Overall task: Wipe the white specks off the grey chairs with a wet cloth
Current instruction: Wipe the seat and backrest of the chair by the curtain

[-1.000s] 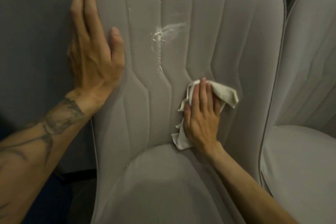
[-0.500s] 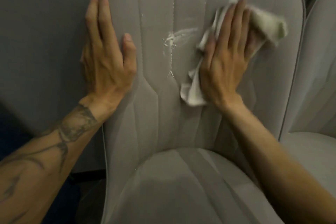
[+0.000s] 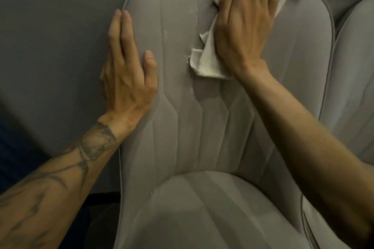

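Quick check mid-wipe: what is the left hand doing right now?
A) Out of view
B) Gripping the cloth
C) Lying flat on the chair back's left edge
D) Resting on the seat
C: the left hand lies flat, fingers straight, on the left edge of the chair back, while the right hand presses the cloth against it.

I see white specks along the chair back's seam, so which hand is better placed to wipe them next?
Right. The right hand presses the cloth flat on the chair back, its edge beside the specks on the seam. The left hand rests bare on the chair's left edge.
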